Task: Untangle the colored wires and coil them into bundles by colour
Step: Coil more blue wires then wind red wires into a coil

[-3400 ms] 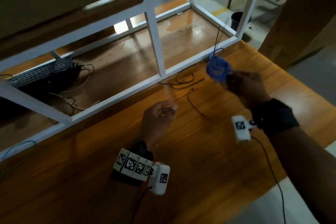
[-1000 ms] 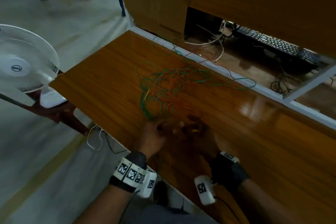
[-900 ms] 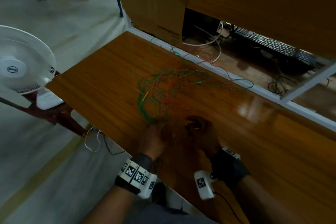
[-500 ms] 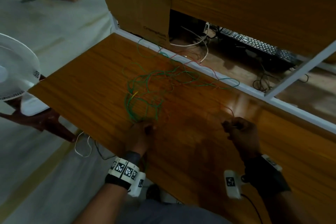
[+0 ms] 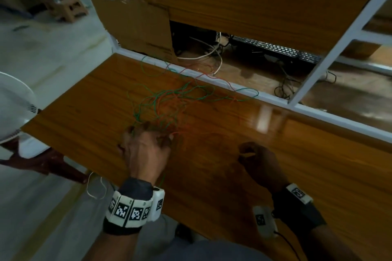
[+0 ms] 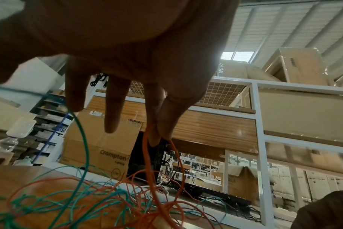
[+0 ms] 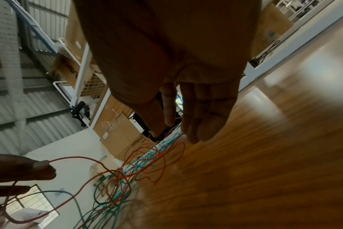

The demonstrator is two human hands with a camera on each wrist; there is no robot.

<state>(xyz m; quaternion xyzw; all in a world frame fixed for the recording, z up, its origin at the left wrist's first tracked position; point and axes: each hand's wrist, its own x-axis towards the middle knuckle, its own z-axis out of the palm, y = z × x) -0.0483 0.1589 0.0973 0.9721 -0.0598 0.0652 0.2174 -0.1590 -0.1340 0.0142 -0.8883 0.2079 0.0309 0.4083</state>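
The right hand (image 5: 259, 162) hovered over the near right part of the wooden table (image 5: 318, 176), its fingers loosely curled; a thin orange strand ran near its thumb and forefinger in the right wrist view, but whether they gripped it could not be told. To its left, the left hand (image 5: 146, 148) reached down into the near edge of the tangle, thumb and forefinger pinching an orange wire (image 6: 147, 155) while the other fingers (image 6: 113, 111) hung straight; a green wire (image 6: 84, 139) trailed past the little finger. Just beyond the left hand, the tangle of green and orange wires (image 5: 169, 104) lay spread loose on the tabletop, strands reaching to the white frame rail (image 5: 265, 96) at the far edge. Behind the rail sat a black keyboard (image 5: 275, 48) with white cables, and a cardboard box (image 5: 135, 21) stood to its left. A white fan (image 5: 12, 108) stood off the table's left end.
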